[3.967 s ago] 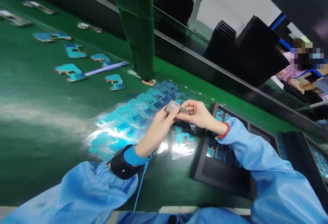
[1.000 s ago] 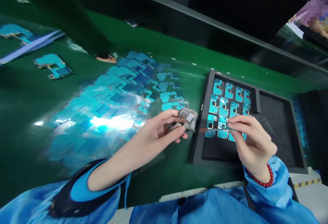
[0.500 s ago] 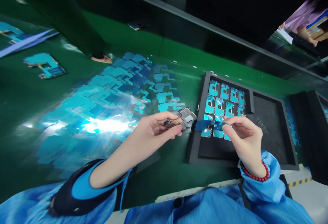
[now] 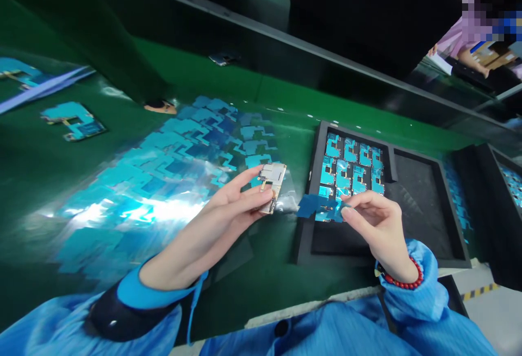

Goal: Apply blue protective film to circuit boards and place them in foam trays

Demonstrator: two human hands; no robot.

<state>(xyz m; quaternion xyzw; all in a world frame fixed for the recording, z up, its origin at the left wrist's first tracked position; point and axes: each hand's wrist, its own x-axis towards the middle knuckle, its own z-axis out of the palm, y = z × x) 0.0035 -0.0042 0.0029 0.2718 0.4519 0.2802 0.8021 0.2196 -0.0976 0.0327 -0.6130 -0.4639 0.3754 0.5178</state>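
Note:
My left hand [image 4: 240, 198] is closed on a small phone circuit board [image 4: 275, 174], pinching it between thumb and fingers with its silvery shields and gold edges showing. To its right, my right hand [image 4: 377, 223] pinches one end of a dark blue piece of film [image 4: 309, 206] between thumb and forefinger. That film stretches leftward over the left rim of a black foam tray [image 4: 306, 239], apart from the held board. In the tray lie rows of circuit boards covered in light blue film [image 4: 343, 173], partly hidden by the film and my right hand.
Many overlapping blue film pieces [image 4: 142, 160] lie under shiny clear plastic on the green mat [image 4: 269, 269]. A blue-covered board [image 4: 73, 119] lies at the left. A dark post and shelf edge [image 4: 244, 24] cross behind. A person [image 4: 460, 30] is at the far right.
My left hand has turned the board more upright and shifted it left. The blue film has moved left with my right hand, and the view has shifted slightly.

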